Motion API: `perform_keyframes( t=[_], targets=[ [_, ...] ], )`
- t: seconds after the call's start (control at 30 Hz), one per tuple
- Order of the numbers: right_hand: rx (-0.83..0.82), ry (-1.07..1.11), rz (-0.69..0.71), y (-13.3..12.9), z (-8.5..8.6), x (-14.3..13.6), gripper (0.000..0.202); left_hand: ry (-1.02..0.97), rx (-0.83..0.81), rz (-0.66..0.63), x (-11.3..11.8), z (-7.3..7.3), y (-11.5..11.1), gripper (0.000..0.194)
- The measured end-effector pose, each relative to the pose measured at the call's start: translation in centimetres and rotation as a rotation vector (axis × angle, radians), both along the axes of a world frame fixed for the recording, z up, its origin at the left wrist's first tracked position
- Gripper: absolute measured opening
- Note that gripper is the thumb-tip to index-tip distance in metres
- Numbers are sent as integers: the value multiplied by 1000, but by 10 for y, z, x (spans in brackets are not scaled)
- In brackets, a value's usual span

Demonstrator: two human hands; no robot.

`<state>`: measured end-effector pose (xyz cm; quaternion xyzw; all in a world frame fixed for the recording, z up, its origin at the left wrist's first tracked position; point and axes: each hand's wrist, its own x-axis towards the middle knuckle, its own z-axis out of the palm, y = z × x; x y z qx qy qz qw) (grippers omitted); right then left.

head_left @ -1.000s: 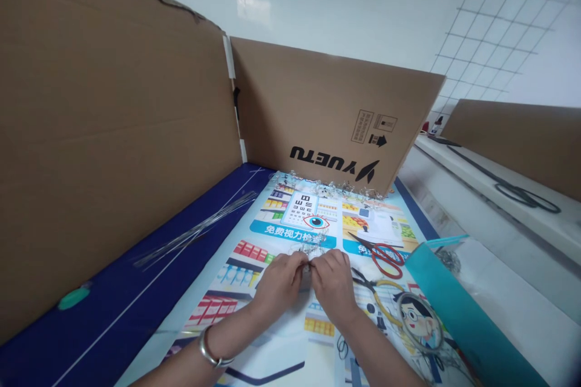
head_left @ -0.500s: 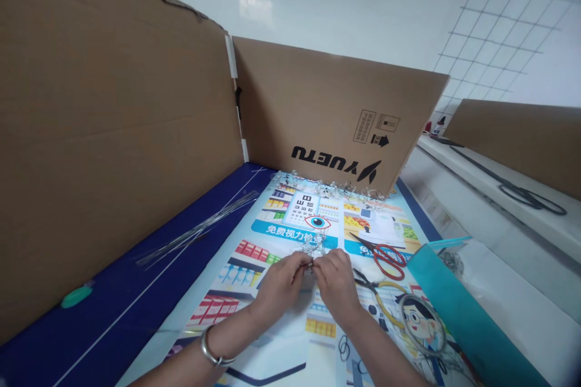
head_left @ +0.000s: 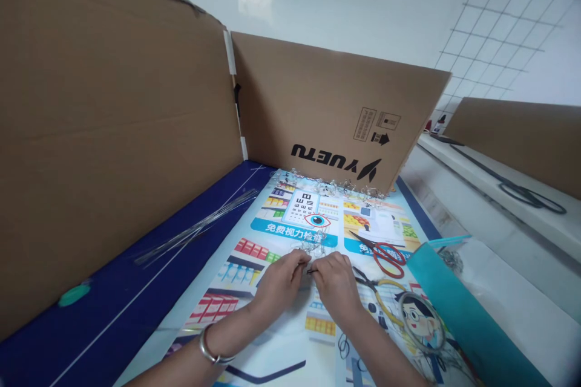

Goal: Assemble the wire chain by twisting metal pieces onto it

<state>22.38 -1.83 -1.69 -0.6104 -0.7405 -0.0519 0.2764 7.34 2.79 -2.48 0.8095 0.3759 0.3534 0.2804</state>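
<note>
Over the middle of the printed poster [head_left: 276,338], my left hand [head_left: 284,275] and my right hand [head_left: 334,281] are close together with their fingertips pinched. Between and just beyond the fingertips shows a tangle of thin silvery wire [head_left: 315,245]; both hands appear to grip its near end, a small dark bit. The exact hold is partly hidden by the fingers. To the right of my right hand lie red-handled scissors [head_left: 385,259], yellow-handled pliers [head_left: 384,299] and a round roll of tape or wire [head_left: 422,323].
Cardboard panels stand on the left [head_left: 118,133] and at the back [head_left: 336,109]. Small wire pieces [head_left: 336,186] line the back panel's foot. Straight wires [head_left: 200,227] lie on the blue cloth [head_left: 149,302] at left. A teal-sided box [head_left: 472,314] stands at right.
The fingertips have drawn slightly apart, leaving a small gap between the hands. The tools and panels stay where they were.
</note>
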Motion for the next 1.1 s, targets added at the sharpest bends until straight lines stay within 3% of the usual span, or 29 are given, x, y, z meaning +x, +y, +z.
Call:
perform_keyframes(
  t=[0.37,0.8,1.1],
  targets=[
    [-57,94,-57,1,4,-3,10,109,42,21,0,-1,3,27],
    [-2,122,-8,2,2,-1,8,-13,91,-92,0,-3,6,23],
    [197,-225,160,-1,9,5,20,-2,60,-47,1,2,7,21]
  ],
)
